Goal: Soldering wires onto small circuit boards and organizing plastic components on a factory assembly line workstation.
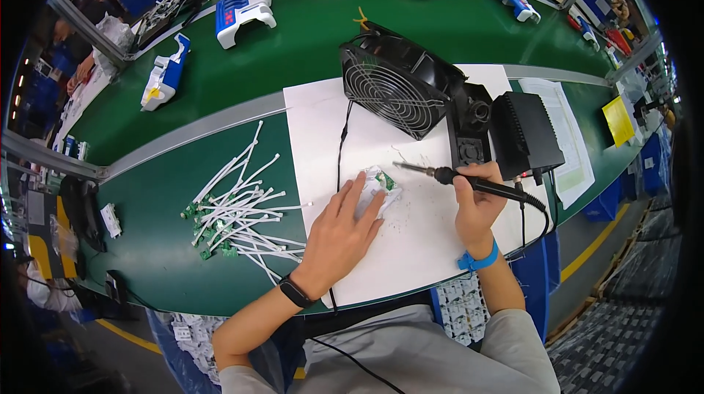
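My right hand is closed round the black handle of a soldering iron. The iron's metal tip points left, just right of and slightly above a small white plastic part with a green circuit board on it. My left hand lies over that part, fingertips and thumb against it, steadying it on a white sheet. Whether the tip touches anything cannot be made out; it appears apart from the board. Left of my left hand lies a loose pile of white cables with small green boards at their ends.
Beyond my hands stands a black fan with a wire guard. A soldering stand and black power box are at right, beside papers. Blue-and-white housings rest on the green belt behind a metal rail.
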The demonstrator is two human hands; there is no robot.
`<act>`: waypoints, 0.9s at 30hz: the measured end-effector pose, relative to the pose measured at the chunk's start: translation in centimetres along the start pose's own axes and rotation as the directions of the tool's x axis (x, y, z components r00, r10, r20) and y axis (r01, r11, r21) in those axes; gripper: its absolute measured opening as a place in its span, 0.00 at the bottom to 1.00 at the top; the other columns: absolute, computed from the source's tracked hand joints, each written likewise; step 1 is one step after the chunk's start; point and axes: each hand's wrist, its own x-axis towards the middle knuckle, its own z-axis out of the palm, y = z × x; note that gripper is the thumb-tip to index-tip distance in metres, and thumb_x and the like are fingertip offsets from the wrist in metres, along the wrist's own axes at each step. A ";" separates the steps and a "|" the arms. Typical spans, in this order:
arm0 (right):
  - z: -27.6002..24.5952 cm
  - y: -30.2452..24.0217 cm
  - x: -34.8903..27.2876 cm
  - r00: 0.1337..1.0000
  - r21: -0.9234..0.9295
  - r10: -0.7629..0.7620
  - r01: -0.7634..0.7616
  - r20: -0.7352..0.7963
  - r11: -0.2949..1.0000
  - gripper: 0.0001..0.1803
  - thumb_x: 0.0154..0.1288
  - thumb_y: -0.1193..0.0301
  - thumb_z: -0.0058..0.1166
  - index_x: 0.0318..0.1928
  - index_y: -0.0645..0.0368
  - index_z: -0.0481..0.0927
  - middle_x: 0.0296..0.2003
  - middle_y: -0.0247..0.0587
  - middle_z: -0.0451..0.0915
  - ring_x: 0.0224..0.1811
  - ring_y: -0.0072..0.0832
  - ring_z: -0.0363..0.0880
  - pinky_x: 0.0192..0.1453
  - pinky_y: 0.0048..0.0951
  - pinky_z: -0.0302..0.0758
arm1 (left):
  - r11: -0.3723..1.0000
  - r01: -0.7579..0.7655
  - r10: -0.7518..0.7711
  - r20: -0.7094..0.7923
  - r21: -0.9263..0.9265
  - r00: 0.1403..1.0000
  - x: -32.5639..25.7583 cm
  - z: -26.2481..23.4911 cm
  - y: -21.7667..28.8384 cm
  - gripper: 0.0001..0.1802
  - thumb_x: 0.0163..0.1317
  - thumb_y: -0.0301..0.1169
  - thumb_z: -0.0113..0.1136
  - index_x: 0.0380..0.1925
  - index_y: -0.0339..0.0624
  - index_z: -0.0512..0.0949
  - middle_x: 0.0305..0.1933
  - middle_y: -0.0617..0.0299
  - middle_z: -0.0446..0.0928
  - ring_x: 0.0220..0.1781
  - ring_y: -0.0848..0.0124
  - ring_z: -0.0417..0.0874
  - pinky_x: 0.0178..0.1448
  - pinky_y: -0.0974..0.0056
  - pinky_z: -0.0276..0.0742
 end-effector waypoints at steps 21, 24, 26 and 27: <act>0.7 -0.3 -0.3 0.891 -0.307 -0.316 0.416 0.326 0.856 0.15 0.49 0.81 0.67 0.26 0.59 0.70 0.17 0.40 0.75 0.16 0.34 0.75 0.24 0.28 0.70 | 0.931 0.147 -0.164 -0.025 -0.334 0.986 -0.8 0.2 0.7 0.25 0.54 0.31 0.74 0.52 0.35 0.80 0.64 0.44 0.71 0.56 0.52 0.78 0.51 0.58 0.83; 1.0 -0.6 -0.2 0.868 -0.299 -0.358 0.463 0.345 0.834 0.15 0.48 0.82 0.67 0.26 0.59 0.71 0.17 0.40 0.75 0.16 0.34 0.75 0.24 0.28 0.71 | 0.934 0.146 -0.163 -0.025 -0.327 0.986 -0.7 0.1 0.7 0.25 0.54 0.31 0.74 0.52 0.35 0.80 0.64 0.44 0.71 0.55 0.53 0.78 0.50 0.58 0.83; 1.0 -0.7 -0.2 0.856 -0.296 -0.381 0.486 0.348 0.822 0.15 0.48 0.82 0.67 0.26 0.59 0.71 0.17 0.41 0.75 0.16 0.34 0.75 0.24 0.28 0.71 | 0.933 0.148 -0.164 -0.020 -0.328 0.986 -0.7 0.1 0.7 0.25 0.54 0.31 0.74 0.52 0.34 0.80 0.64 0.44 0.71 0.55 0.53 0.79 0.49 0.58 0.83; 0.9 -0.7 -0.2 0.858 -0.300 -0.372 0.480 0.354 0.824 0.14 0.48 0.82 0.67 0.26 0.59 0.71 0.17 0.40 0.75 0.16 0.34 0.75 0.24 0.28 0.71 | 0.935 0.147 -0.163 -0.023 -0.324 0.986 -0.7 0.1 0.7 0.25 0.54 0.31 0.74 0.52 0.34 0.80 0.63 0.44 0.71 0.54 0.53 0.79 0.49 0.58 0.83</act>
